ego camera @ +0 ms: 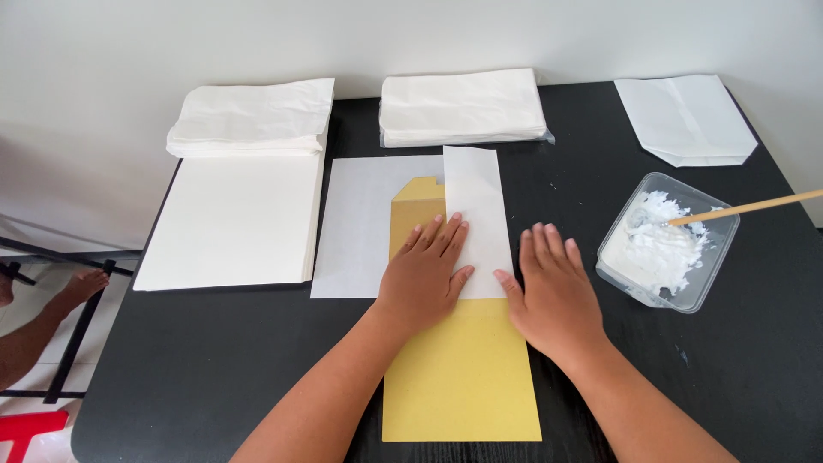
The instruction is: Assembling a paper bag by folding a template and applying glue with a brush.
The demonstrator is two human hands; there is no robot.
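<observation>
Left hand [422, 279] lies flat, fingers [441, 236] spread, pressing the white paper strip [474, 206] onto the yellow envelope [463, 377], gripping nothing. Right hand [553, 296] lies flat just right of the envelope, thumb touching its edge, fingers extended. The envelope lies mid-desk [214, 360]. A clear tub of white paste [664, 244] sits well right of the envelope.
</observation>
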